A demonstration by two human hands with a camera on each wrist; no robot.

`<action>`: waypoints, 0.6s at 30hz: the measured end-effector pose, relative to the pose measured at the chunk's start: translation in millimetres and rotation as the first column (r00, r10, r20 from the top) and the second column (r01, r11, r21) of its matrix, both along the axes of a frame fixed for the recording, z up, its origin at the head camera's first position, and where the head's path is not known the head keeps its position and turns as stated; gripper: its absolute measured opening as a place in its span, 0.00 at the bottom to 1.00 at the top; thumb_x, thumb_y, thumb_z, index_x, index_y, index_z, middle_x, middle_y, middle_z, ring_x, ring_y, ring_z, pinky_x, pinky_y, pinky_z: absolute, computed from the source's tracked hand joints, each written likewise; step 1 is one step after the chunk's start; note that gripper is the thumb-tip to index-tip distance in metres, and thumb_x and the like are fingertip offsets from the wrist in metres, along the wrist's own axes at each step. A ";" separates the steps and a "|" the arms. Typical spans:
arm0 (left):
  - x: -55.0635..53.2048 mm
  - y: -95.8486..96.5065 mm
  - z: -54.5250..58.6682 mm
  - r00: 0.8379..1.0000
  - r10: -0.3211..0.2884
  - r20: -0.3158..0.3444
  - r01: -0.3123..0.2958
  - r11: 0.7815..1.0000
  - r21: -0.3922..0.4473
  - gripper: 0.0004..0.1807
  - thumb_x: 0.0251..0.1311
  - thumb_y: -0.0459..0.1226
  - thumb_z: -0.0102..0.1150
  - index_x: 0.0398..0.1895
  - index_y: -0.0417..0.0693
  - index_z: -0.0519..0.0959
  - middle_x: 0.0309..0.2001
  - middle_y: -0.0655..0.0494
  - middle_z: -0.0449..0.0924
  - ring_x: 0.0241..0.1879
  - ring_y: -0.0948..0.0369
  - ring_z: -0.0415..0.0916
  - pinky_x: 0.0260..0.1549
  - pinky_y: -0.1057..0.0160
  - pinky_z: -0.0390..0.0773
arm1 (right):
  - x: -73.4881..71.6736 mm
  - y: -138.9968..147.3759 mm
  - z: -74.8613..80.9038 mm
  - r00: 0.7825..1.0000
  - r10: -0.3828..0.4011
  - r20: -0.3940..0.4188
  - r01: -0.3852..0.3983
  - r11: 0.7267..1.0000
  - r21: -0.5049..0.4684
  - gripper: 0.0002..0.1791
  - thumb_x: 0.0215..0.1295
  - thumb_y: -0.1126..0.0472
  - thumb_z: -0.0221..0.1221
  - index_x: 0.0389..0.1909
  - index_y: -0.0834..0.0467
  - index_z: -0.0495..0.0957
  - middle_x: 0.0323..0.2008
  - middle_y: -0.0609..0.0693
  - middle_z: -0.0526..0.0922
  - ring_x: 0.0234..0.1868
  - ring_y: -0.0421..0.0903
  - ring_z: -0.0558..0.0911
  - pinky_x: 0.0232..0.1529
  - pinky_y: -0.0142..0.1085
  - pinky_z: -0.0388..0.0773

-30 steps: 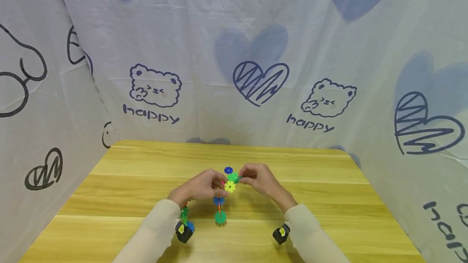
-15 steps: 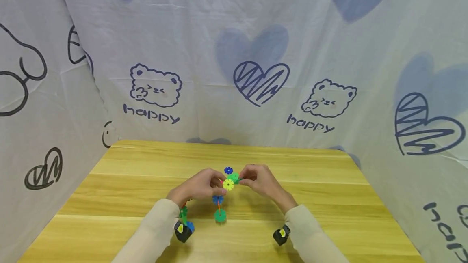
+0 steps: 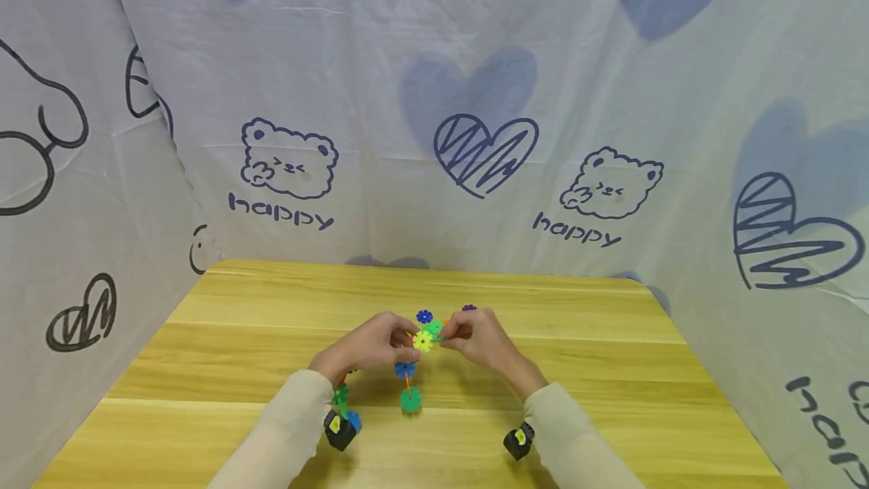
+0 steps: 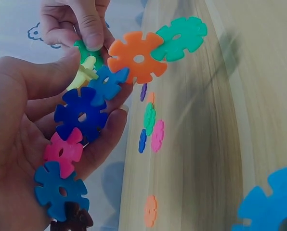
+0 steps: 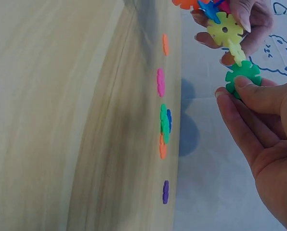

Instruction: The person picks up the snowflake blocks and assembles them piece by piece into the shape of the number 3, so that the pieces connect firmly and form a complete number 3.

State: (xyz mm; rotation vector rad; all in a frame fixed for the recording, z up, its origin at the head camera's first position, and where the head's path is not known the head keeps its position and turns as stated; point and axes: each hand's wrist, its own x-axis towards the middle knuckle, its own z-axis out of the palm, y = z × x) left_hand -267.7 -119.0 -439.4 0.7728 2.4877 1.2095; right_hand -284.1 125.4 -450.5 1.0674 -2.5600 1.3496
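My left hand (image 3: 375, 342) holds a chain of joined snowflake building discs. In the left wrist view the chain crosses the palm and fingers, with a dark blue disc (image 4: 80, 115), a pink disc (image 4: 63, 152) and an orange disc (image 4: 136, 57) among them. A teal-green disc (image 3: 410, 400) ends a strand hanging below the left hand. Opposite, my right hand (image 3: 483, 339) pinches a green disc (image 5: 241, 73) between thumb and fingers. Its edge meets a pale yellow disc (image 5: 236, 52), which is joined to a yellow disc (image 5: 224, 30) by the left fingertips.
Loose discs lie on the wooden table (image 3: 577, 368) beyond the hands, including a blue one (image 3: 424, 316), a purple one (image 3: 469, 309) and a pink one (image 5: 161, 83). Near the left wrist, more of the chain (image 3: 342, 395) hangs down. A printed cloth (image 3: 380, 172) hangs behind the table.
The yellow disc has shifted slightly left and up. My right hand has tilted and moved slightly down, bringing the purple disc and part of an orange one into sight. Both hands keep their holds.
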 end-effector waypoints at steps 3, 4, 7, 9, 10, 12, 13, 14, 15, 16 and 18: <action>0.2 0.4 0.4 1.000 -0.010 0.003 0.010 1.000 0.014 0.23 0.69 0.36 0.65 0.62 0.31 0.78 0.51 0.41 0.88 0.52 0.48 0.86 0.54 0.45 0.84 | 0.6 -1.5 -1.1 1.000 0.016 -0.026 -0.016 1.000 -0.011 0.07 0.59 0.76 0.69 0.25 0.64 0.84 0.31 0.58 0.89 0.35 0.50 0.91 0.39 0.28 0.86; 0.2 0.8 0.3 1.000 -0.014 0.001 0.014 1.000 0.016 0.23 0.68 0.36 0.66 0.62 0.31 0.79 0.51 0.40 0.88 0.52 0.47 0.86 0.54 0.44 0.84 | 0.8 -1.8 -2.0 0.999 0.015 -0.035 -0.016 1.000 -0.012 0.08 0.59 0.76 0.69 0.24 0.64 0.84 0.31 0.58 0.90 0.34 0.49 0.91 0.38 0.27 0.86; -0.6 2.8 -0.7 1.000 -0.024 -0.002 0.024 1.000 0.019 0.22 0.68 0.34 0.66 0.61 0.30 0.79 0.51 0.40 0.88 0.52 0.46 0.87 0.53 0.45 0.85 | 1.1 -2.9 -4.2 0.997 0.011 -0.083 -0.012 1.000 -0.012 0.09 0.58 0.77 0.69 0.22 0.64 0.83 0.28 0.58 0.90 0.32 0.48 0.91 0.36 0.25 0.85; -1.4 4.1 -1.2 1.000 -0.028 -0.002 0.028 0.999 0.020 0.21 0.68 0.33 0.65 0.60 0.30 0.80 0.49 0.39 0.89 0.50 0.47 0.87 0.52 0.46 0.86 | 1.3 -3.7 -5.1 0.992 0.011 -0.125 -0.012 1.000 -0.013 0.09 0.57 0.79 0.69 0.22 0.65 0.83 0.27 0.58 0.89 0.30 0.48 0.91 0.35 0.25 0.85; -1.8 4.6 -1.1 1.000 -0.026 -0.001 0.026 0.999 0.018 0.21 0.68 0.33 0.65 0.60 0.30 0.80 0.48 0.40 0.89 0.49 0.48 0.88 0.51 0.47 0.86 | 1.4 -4.3 -5.3 0.989 0.010 -0.150 -0.012 1.000 -0.016 0.10 0.56 0.80 0.68 0.21 0.66 0.83 0.26 0.58 0.89 0.29 0.48 0.90 0.34 0.24 0.84; -2.6 5.4 -0.5 1.000 -0.025 0.001 0.025 1.000 0.019 0.20 0.68 0.32 0.64 0.60 0.29 0.79 0.47 0.40 0.89 0.47 0.50 0.88 0.50 0.48 0.87 | 1.7 -5.1 -5.1 0.982 0.009 -0.190 -0.013 1.000 -0.020 0.10 0.55 0.82 0.67 0.21 0.67 0.84 0.25 0.58 0.89 0.28 0.48 0.90 0.33 0.24 0.84; -3.0 5.7 -0.3 1.000 -0.023 0.002 0.023 1.000 0.017 0.20 0.69 0.32 0.64 0.60 0.29 0.79 0.47 0.41 0.89 0.47 0.51 0.89 0.50 0.49 0.87 | 1.9 -5.5 -4.7 0.978 0.007 -0.209 -0.012 1.000 -0.021 0.10 0.54 0.82 0.67 0.21 0.67 0.84 0.25 0.58 0.89 0.28 0.49 0.90 0.33 0.24 0.84; -3.2 5.8 0.1 1.000 -0.023 0.002 0.023 1.000 0.016 0.20 0.69 0.32 0.64 0.60 0.29 0.79 0.46 0.41 0.90 0.46 0.53 0.89 0.49 0.50 0.87 | 2.2 -5.9 -4.3 0.974 0.007 -0.228 -0.012 1.000 -0.022 0.10 0.54 0.83 0.66 0.21 0.67 0.84 0.24 0.58 0.89 0.27 0.49 0.90 0.32 0.24 0.84; -3.4 6.0 0.7 1.000 -0.025 0.002 0.025 1.000 0.017 0.19 0.69 0.32 0.64 0.60 0.30 0.80 0.45 0.42 0.90 0.44 0.54 0.89 0.47 0.52 0.88 | 2.5 -6.3 -3.8 0.969 0.006 -0.246 -0.011 1.000 -0.019 0.10 0.53 0.83 0.66 0.21 0.67 0.84 0.24 0.57 0.89 0.27 0.49 0.90 0.32 0.23 0.83; -3.8 6.2 0.9 1.000 -0.025 0.000 0.025 1.000 0.014 0.19 0.69 0.32 0.64 0.59 0.30 0.80 0.45 0.42 0.90 0.43 0.55 0.89 0.46 0.54 0.88 | 2.8 -6.5 -3.4 0.966 0.006 -0.259 -0.011 1.000 -0.018 0.10 0.53 0.83 0.66 0.21 0.67 0.84 0.24 0.57 0.89 0.27 0.49 0.90 0.32 0.23 0.83; -4.1 6.1 1.2 0.999 -0.032 -0.002 0.032 0.999 0.014 0.17 0.69 0.32 0.63 0.57 0.32 0.82 0.44 0.43 0.90 0.40 0.58 0.88 0.41 0.60 0.87 | 3.1 -6.8 -2.9 0.957 0.012 -0.290 -0.016 1.000 -0.010 0.11 0.52 0.83 0.66 0.20 0.66 0.85 0.24 0.57 0.89 0.26 0.48 0.90 0.31 0.23 0.83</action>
